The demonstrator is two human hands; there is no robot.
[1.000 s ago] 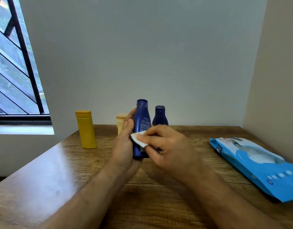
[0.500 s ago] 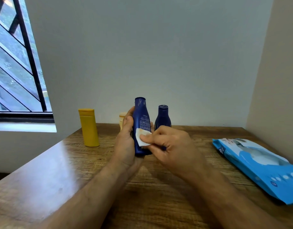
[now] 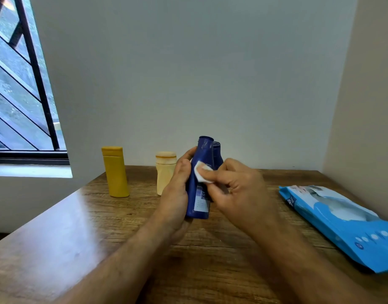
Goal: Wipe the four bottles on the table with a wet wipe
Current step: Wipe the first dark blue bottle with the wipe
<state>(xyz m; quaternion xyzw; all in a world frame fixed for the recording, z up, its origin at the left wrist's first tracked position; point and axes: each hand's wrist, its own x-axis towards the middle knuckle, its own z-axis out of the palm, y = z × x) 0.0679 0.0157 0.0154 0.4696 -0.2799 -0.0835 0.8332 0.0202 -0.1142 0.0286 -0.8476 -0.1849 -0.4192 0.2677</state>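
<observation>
Left hand (image 3: 175, 194): fingers curled around the tall blue bottle (image 3: 199, 185), held upright above the table (image 3: 79, 227).
Right hand (image 3: 237, 189): fingertips pinch the white wipe (image 3: 200, 174) against this bottle's upper front.
Second blue bottle (image 3: 217, 154): directly behind the tall blue bottle.
Cream bottle (image 3: 164, 172): just left of it.
Yellow bottle (image 3: 116, 172): further left.
Wipes pack (image 3: 342, 222): well apart, on its right.

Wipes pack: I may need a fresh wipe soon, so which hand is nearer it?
Right. The right hand is closer to the wipes pack; the left hand is beyond the blue bottle.
</observation>
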